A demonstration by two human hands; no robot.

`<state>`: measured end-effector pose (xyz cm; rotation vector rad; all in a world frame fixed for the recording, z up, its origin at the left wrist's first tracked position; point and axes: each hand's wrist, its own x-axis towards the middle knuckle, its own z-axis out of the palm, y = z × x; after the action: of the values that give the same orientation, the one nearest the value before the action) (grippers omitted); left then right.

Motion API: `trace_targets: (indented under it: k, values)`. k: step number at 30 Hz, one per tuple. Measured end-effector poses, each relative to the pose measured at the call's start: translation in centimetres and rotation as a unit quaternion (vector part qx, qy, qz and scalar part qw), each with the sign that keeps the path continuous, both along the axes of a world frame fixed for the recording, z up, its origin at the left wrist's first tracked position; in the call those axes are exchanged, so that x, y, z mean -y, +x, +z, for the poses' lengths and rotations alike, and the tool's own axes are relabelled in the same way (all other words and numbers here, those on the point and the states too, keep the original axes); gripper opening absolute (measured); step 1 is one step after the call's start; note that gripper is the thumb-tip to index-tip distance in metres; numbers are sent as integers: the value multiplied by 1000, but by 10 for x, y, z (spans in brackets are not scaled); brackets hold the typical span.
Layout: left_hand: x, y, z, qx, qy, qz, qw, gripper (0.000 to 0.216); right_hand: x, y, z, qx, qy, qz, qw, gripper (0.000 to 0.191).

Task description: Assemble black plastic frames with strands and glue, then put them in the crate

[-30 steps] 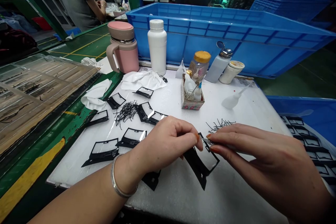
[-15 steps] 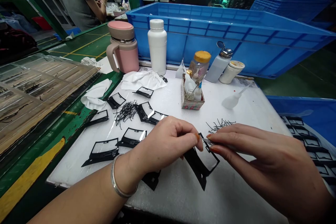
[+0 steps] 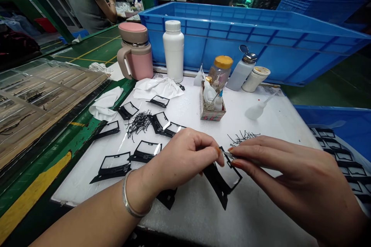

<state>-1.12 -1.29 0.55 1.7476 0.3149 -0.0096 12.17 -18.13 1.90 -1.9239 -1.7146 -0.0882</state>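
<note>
A black plastic frame (image 3: 218, 185) with a rectangular window is pinched by my left hand (image 3: 185, 160), thumb against fingers at its upper edge. My right hand (image 3: 292, 173) closes thumb and fingertips on a small thin metallic piece (image 3: 227, 155), like a blade, at the frame's upper right edge. Its tip touches or nearly touches the frame; which, I cannot tell. More black frames (image 3: 116, 164) lie on the white board to the left, one partly under my left forearm. Behind my right fingertips lies a loose bunch of short black strips (image 3: 242, 137).
A bigger heap of black strips (image 3: 139, 123) lies among the frames. Beyond stand a small box (image 3: 213, 115) of bottles, a white bottle (image 3: 173, 52), a pink mug (image 3: 140, 60) and a blue crate (image 3: 246, 34). To the right, a bin (image 3: 319, 114) holds several frames.
Both hands and the black frame stay almost where they were. In the background, the hand of a person in grey has shifted slightly.
</note>
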Motion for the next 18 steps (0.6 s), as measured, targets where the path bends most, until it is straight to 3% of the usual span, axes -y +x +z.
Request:
trace_targets:
  k: [18]
  values:
    - [0, 0, -2, 1, 5, 3, 1000, 23, -2, 1, -1, 4, 7, 4, 1000, 14]
